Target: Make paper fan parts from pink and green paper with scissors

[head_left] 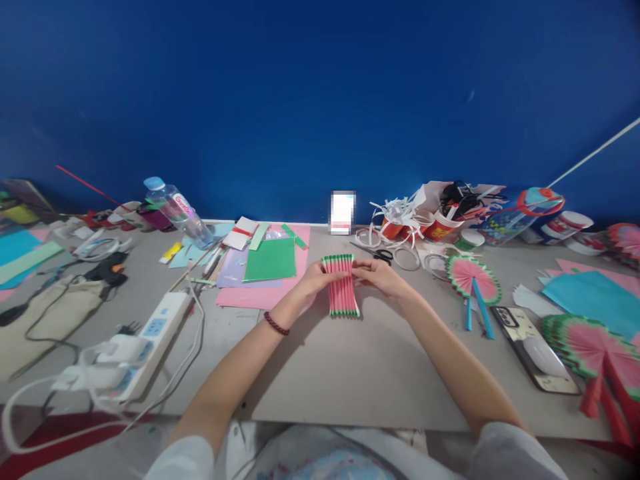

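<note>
A pleated pink paper (342, 297) with green and white edges is held above the middle of the table. My left hand (315, 280) pinches its left side, the thumb lying across the folds. On the other side my right hand (377, 275) grips the right edge, fingers partly behind the paper. The folds are drawn together at mid-height and spread a little at top and bottom. Black-handled scissors (383, 255) lie just beyond my right hand.
Left are green paper (271, 259), a tilted bottle (180, 212) and a power strip (157, 333) with cables. Right are a finished paper fan (474, 277), a phone (535, 350) and stacked fans (595, 350). Cups of paper strips (400, 217) stand by the blue wall.
</note>
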The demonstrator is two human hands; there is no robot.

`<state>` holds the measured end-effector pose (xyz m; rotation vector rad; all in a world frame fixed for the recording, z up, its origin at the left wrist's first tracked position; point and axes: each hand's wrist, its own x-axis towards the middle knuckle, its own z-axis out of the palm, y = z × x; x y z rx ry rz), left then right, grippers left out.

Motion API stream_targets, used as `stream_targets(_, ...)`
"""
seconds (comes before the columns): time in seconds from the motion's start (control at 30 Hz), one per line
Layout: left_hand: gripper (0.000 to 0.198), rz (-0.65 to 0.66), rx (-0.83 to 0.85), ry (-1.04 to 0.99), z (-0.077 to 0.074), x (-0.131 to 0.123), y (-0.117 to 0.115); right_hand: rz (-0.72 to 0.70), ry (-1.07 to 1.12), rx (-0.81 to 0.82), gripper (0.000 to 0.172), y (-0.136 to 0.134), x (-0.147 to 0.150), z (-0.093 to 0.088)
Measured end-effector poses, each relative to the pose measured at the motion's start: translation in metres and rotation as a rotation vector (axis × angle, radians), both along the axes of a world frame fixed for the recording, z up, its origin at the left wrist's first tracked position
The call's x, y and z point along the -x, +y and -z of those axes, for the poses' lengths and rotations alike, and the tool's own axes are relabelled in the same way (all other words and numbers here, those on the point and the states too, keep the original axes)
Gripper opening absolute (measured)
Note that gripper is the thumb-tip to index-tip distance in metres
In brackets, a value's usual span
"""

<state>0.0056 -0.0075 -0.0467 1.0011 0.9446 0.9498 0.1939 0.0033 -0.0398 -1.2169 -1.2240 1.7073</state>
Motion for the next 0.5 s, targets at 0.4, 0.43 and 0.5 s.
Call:
stream_targets(0.4,0.04,-0.03,-0.019,0.038,-0.0002,-0.0051,-0.0048,-0.033,-0.027,-0.12,0.023,-0.0049,0.0049,-0.0047)
stream_targets(0.43,0.04,-0.03,-0.021,0.037,-0.0011,-0.0048,-0.0049,-0.038,-0.03,-0.118,0.025,-0.0046,0.0046,-0.0044)
stream_targets(0.5,0.041,-0.021,-0.024,0.025,-0.0025,-0.0041,-0.0045,-0.046,-0.03,-0.115,0.028,-0.0036,0.0036,-0.0031)
